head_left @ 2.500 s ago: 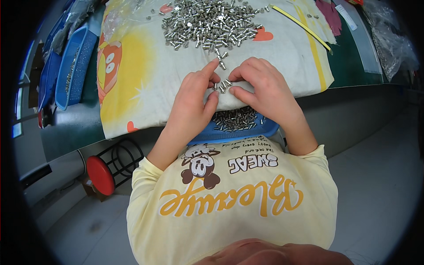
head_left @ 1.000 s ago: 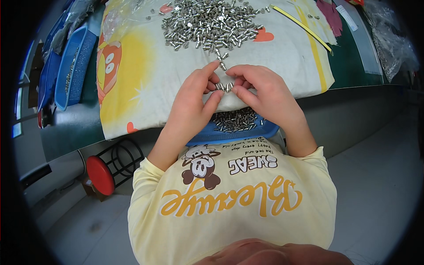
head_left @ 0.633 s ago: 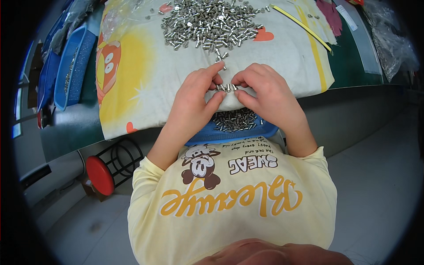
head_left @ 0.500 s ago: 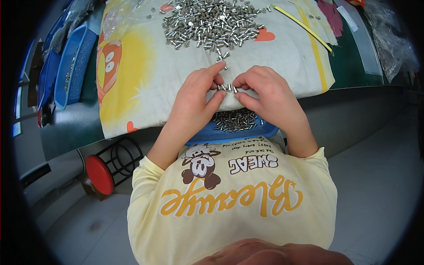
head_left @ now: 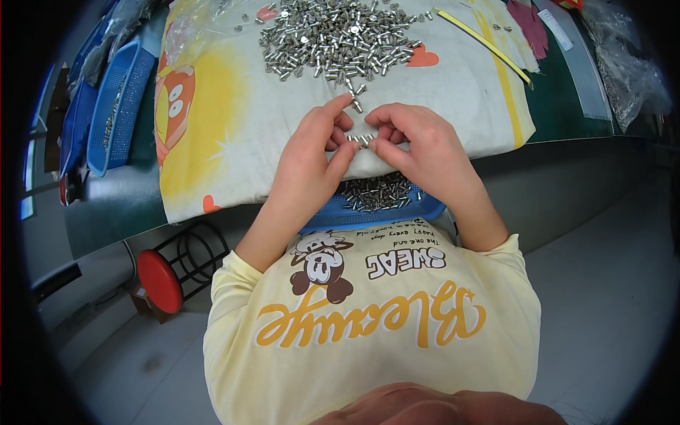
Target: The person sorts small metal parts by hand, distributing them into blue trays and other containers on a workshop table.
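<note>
My left hand (head_left: 312, 147) and my right hand (head_left: 419, 139) meet over the near edge of the cloth. Between their fingertips sits a short row of small silver headed pins (head_left: 363, 140), like screws or rivets. My left thumb and bent fingers close on the row's left end, while the index finger stretches forward beside a few loose pins (head_left: 355, 105). At the other end, my right thumb presses the row, its fingers curled above. Farther off lies a big heap of the same pins (head_left: 333, 39). Fine detail of the pins is too small to tell.
Below the table edge, against my shirt, a blue basket (head_left: 430, 207) holds many pins. Another blue basket (head_left: 134, 85) stands at left. A yellow strip (head_left: 484, 47) lies on the patterned cloth (head_left: 453, 106), with plastic bags (head_left: 630, 78) far right. A red stool (head_left: 159, 280) stands lower left.
My right hand has shifted slightly left and its fingers have curled in closer to the row. My left index finger has moved back slightly, uncovering more of the loose pins ahead.
</note>
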`<state>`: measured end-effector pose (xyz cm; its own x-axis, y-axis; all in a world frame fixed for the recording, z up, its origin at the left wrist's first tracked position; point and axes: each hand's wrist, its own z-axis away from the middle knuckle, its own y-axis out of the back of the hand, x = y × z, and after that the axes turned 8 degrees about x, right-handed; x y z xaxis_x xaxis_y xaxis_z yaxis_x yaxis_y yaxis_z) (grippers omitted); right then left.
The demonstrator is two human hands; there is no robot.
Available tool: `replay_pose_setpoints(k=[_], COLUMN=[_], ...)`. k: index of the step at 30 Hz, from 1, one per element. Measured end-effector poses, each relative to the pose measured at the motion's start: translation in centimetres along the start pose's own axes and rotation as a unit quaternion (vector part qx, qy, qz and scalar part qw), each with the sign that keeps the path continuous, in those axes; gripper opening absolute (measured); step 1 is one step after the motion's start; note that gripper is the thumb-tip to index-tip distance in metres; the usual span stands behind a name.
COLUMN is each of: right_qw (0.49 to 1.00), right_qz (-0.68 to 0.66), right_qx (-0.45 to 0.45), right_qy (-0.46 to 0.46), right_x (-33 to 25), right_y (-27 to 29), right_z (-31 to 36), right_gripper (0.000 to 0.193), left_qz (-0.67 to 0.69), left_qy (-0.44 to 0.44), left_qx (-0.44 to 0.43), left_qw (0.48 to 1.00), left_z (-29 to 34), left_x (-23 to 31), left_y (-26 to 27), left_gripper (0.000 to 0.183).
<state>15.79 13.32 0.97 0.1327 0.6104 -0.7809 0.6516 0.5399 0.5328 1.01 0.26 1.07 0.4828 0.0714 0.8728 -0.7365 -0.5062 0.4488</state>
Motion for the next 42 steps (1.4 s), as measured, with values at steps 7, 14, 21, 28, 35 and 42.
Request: replay_pose_setpoints(k=[7, 14, 21, 28, 35, 42], right_qw=[1.0, 0.996, 0.996, 0.966, 0.98, 0.988], right_qz=[0.004, 0.043, 0.002, 0.207, 0.178, 0.101], right_qx=[-0.009, -0.033, -0.09, 0.118, 0.042, 0.037], right_qy=[0.019, 0.078, -0.002, 0.099, 0.084, 0.115], right_x=[-0.2, -0.1, 0.1, 4.0, 3.3, 2.3], right_y=[0.2, 0.9, 2.8, 0.8, 0.4, -0.3], right_z=[0.4, 0.6, -0.9, -5.2, -5.4, -3.0], right_gripper=[0.022, 0.018, 0.029, 0.034, 0.037, 0.035], left_qz=[0.001, -0.006, 0.017, -0.196, -0.137, -0.117], left_qy=[-0.004, -0.014, 0.008, -0.123, -0.12, -0.154], left_qx=[-0.019, -0.084, -0.084, 0.107, 0.059, 0.022], left_qw=[1.0, 0.996, 0.996, 0.967, 0.982, 0.981], left_z=[0.5, 0.5, -0.3, -4.1, -4.0, -2.4], left_x=[0.2, 0.4, 1.2, -2.1, -1.4, -1.0], left_y=[0.0, 0.4, 1.3, -0.2, -0.3, -0.1], left_gripper=[0.062, 0.062, 0.064, 0.061, 0.058, 0.066])
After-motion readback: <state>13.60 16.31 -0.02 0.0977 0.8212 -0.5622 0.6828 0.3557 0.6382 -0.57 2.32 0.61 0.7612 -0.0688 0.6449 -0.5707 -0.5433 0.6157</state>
